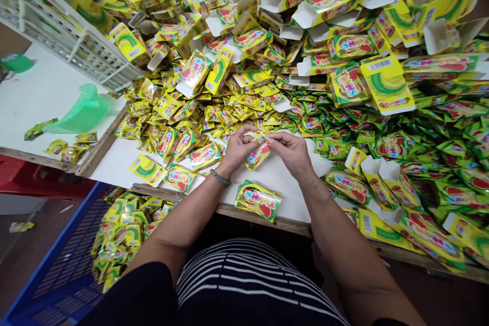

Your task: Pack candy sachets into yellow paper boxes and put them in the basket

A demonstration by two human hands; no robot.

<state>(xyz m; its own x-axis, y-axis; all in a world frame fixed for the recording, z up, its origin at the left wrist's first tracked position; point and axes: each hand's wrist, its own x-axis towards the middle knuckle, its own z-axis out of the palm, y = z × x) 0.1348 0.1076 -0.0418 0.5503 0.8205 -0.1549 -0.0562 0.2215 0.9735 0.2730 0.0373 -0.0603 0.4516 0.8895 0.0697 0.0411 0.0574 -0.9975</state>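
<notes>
Between my two hands, above the white tabletop, is a small yellow candy box with red and green print. My left hand, with a beaded bracelet at the wrist, grips the box's left side. At its upper right end, the fingers of my right hand are pinched on the edge. Just below, another yellow box lies on the table's front edge. Several more boxes lie left of my left wrist. Small yellow candy packets are heaped beyond my hands, and green packets to the right.
Open-ended yellow boxes are piled high at the back. A white plastic basket stands tilted at the left, near a green scoop. Below the table edge, a blue crate holds filled boxes. Wooden strips edge the table.
</notes>
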